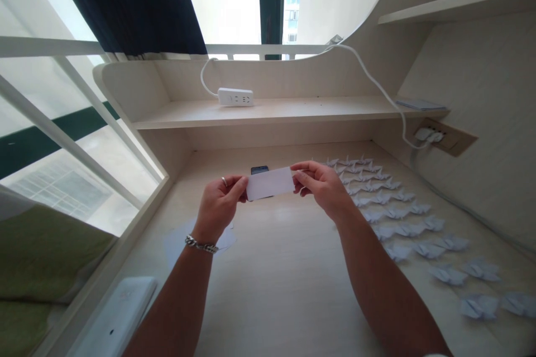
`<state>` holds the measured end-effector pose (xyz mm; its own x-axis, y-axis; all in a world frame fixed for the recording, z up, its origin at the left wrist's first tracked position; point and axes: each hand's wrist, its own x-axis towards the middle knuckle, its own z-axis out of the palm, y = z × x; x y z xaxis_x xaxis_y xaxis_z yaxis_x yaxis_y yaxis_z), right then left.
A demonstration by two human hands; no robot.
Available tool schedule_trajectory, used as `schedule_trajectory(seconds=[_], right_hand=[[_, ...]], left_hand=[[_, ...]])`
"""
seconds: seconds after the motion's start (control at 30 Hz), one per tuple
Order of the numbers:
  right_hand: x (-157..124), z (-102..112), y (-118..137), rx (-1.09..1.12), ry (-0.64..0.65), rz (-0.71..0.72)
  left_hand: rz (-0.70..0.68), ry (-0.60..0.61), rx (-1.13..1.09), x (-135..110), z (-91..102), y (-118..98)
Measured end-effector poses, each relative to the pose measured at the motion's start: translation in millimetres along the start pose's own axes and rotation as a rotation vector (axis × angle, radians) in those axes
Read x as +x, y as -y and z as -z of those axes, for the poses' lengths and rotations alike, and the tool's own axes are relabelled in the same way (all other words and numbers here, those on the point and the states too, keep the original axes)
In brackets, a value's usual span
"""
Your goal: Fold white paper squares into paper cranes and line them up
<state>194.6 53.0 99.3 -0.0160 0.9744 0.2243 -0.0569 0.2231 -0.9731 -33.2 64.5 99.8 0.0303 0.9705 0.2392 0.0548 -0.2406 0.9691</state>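
A small white sheet of paper (271, 183) is held up above the desk between my two hands. My left hand (221, 201) pinches its left edge between thumb and fingers. At the opposite edge, my right hand (320, 183) grips the upper right corner. Behind the paper lies a dark phone (259, 169), mostly covered by it. Several folded white paper cranes (389, 212) stand in rows on the right, partly behind my right forearm. Loose white sheets (178, 240) lie on the desk, partly hidden by my left wrist.
A white box-like object (121, 312) lies at the desk's front left. On the shelf (285, 110) sits a white power strip (235, 97). A white cable (377, 83) hangs down to a wall socket (446, 136) on the right. White rails (79, 145) border the left.
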Motion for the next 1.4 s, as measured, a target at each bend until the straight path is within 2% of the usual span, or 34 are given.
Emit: schedule_trajectory(seconds=[0.17,0.3,0.43,0.63,0.83,0.97,1.1,1.4], right_hand=[[-1.8,-2.8,-1.5,-0.036,0.078,-0.006],[-1.1,-2.5,-3.5,-0.044,0.066,0.008],[-0.4,-3.2,-4.6,-0.12,0.058,0.038],[-5.0,-13.3,-4.0,-0.172,0.214,-0.011],[-5.7,-19.1,-4.0,0.032,0.189,-0.028],[-5.5,-20.8,-4.9,-0.008,0.162,-0.022],[-6.2,-23.6,-6.0,-0.054,0.202,-0.045],[-8.7,-24.5,-3.1,-0.11,0.22,-0.068]], left_hand=[[0.008,-0.004,-0.004,-0.8,-0.7,-2.2],[0.007,0.027,-0.006,-1.4,-0.1,-3.2],[0.013,0.122,0.017,-3.2,3.4,-5.6],[0.022,0.256,0.115,-5.0,-0.9,-3.9],[0.041,0.168,0.05,-5.7,-1.5,-3.6],[0.051,0.243,0.025,-6.6,-0.5,-6.7],[0.046,0.325,0.061,-8.9,-4.2,-7.8],[0.05,0.336,0.062,-11.1,-6.6,-7.3]])
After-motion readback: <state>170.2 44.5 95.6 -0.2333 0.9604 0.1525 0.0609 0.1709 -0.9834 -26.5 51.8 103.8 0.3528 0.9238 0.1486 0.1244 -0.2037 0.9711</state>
